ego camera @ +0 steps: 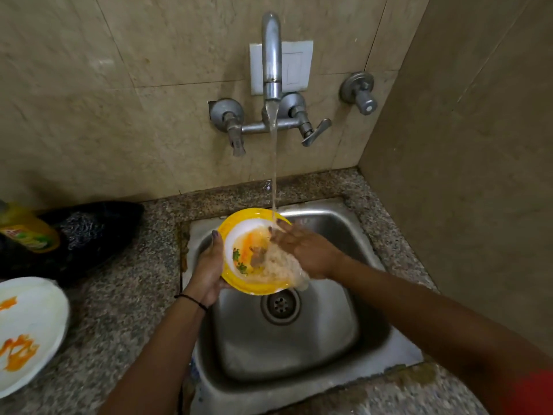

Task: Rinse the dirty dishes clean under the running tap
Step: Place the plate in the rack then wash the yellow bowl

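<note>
One round plate (243, 238), glossy yellow rim and white centre, smeared orange with green flecks, was held tilted over the sink (299, 351) under the stream of water (273, 175). One left hand (209, 271) gripped its left edge, thumb curled over the rim. One right hand (305, 250) lay flat-fingered on the plate's wet face, holding nothing. Sink: one, square, brushed steel, round drain (280, 305). One chrome wall tap (271, 55). On the speckled granite counter (125, 310): one stained white plate (30, 333) and one yellow bottle (27, 232).

Over the steel sink (314, 348), the left hand (209, 265) grips a yellow-rimmed plate (254, 287) — the right hand's (305, 250) flat fingers press its face under the tap's (271, 55) stream.
</note>
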